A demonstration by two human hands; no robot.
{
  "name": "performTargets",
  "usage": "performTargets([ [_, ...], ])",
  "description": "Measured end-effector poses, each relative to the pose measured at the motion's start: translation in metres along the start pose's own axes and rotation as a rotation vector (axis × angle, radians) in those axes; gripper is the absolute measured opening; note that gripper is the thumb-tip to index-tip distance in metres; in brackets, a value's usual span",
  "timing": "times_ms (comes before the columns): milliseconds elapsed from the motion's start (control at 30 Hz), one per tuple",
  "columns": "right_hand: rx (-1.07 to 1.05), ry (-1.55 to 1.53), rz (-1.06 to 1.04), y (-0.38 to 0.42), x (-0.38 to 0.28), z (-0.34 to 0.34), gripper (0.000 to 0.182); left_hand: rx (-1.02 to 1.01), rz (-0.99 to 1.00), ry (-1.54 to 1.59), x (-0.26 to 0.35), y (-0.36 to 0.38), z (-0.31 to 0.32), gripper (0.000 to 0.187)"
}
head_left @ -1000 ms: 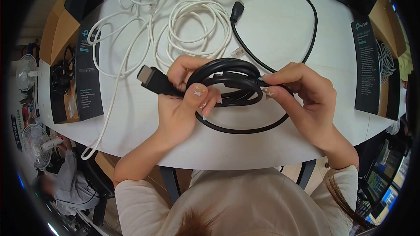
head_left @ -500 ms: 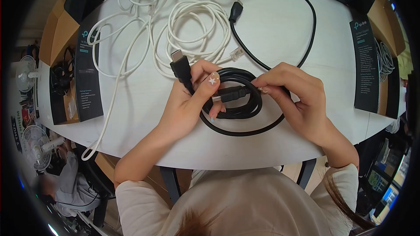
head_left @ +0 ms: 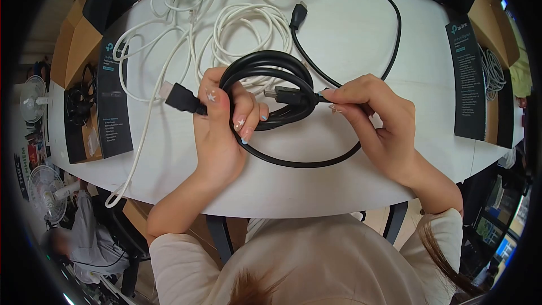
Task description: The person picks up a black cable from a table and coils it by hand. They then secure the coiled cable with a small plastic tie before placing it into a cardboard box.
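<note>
A black HDMI cable (head_left: pixel 265 58) is wound into a coil above the table's near part. My left hand (head_left: pixel 217 118) is closed round the coil's left side, fingers curled through it. One HDMI plug (head_left: pixel 185 100) pokes out to the left past my thumb. The cable's other plug (head_left: pixel 282 95) lies across the inside of the coil, its metal tip toward my left fingers. My right hand (head_left: pixel 375 121) pinches the cable just behind that plug, at the coil's right edge. A slack loop (head_left: pixel 299 164) hangs below, between both hands.
Another black cable with a plug (head_left: pixel 298 16) lies beyond my right hand. Coiled white network cables (head_left: pixel 248 17) spread over the back left of the white table (head_left: pixel 429 152). Open tp-link boxes stand left (head_left: pixel 114 101) and right (head_left: pixel 467 79). A seated person (head_left: pixel 93 237) is at lower left.
My left hand has turned and lifted the coil up and leftward; its protruding plug now points left instead of up. My right hand keeps its pinch, having shifted only slightly.
</note>
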State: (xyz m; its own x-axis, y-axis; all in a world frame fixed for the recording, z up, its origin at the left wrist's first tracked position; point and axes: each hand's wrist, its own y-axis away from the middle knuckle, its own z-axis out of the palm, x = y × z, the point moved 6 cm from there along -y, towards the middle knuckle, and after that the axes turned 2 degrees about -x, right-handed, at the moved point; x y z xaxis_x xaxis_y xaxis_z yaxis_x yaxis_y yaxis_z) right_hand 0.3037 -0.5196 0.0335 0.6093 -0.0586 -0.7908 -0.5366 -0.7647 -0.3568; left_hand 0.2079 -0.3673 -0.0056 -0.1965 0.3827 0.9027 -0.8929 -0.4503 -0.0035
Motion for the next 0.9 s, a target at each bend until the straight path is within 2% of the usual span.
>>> performTargets([
  [200, 0.046, -0.056, -0.043, 0.002, -0.009, -0.003, 0.014, -0.070, 0.083, -0.013, 0.003, 0.005, -0.001, 0.048],
  [267, 0.041, -0.173, 0.024, 0.005, -0.003, -0.003, 0.013, -0.090, 0.082, -0.025, 0.003, 0.006, 0.000, 0.049],
  [333, 0.062, -0.288, 0.060, 0.007, 0.003, -0.003, 0.013, -0.130, 0.118, -0.048, -0.001, 0.006, 0.006, 0.060],
  [433, 0.100, -0.394, 0.009, 0.008, 0.006, -0.010, 0.014, -0.140, 0.055, -0.241, -0.005, 0.010, 0.015, 0.071],
  [533, 0.172, -0.495, 0.015, 0.010, -0.002, -0.017, 0.013, -0.045, 0.071, -0.233, -0.009, 0.006, 0.005, 0.070],
  [633, 0.314, -0.354, 0.018, 0.010, 0.004, -0.024, 0.018, -0.141, -0.007, -0.260, -0.013, 0.004, 0.010, 0.076],
  [667, 0.236, -0.232, 0.101, 0.005, 0.004, -0.025, 0.020, -0.186, -0.043, -0.268, -0.015, 0.003, 0.012, 0.080],
  [733, 0.075, 0.015, 0.270, -0.007, 0.007, -0.035, 0.026, -0.316, -0.037, -0.107, -0.015, 0.004, 0.013, 0.071],
  [767, 0.064, 0.041, 0.249, -0.008, 0.017, -0.033, 0.033, -0.356, -0.062, -0.081, -0.014, 0.007, 0.016, 0.075],
  [800, 0.056, -0.046, 0.301, -0.008, 0.027, -0.031, 0.031, -0.387, -0.090, -0.026, -0.014, 0.010, 0.018, 0.069],
  [867, 0.042, -0.224, 0.406, -0.004, 0.039, -0.028, 0.027, -0.465, -0.280, -0.055, -0.016, 0.019, 0.022, 0.063],
  [900, 0.035, -0.359, 0.506, -0.003, 0.040, -0.027, 0.022, -0.534, -0.345, -0.167, -0.017, 0.021, 0.026, 0.065],
])
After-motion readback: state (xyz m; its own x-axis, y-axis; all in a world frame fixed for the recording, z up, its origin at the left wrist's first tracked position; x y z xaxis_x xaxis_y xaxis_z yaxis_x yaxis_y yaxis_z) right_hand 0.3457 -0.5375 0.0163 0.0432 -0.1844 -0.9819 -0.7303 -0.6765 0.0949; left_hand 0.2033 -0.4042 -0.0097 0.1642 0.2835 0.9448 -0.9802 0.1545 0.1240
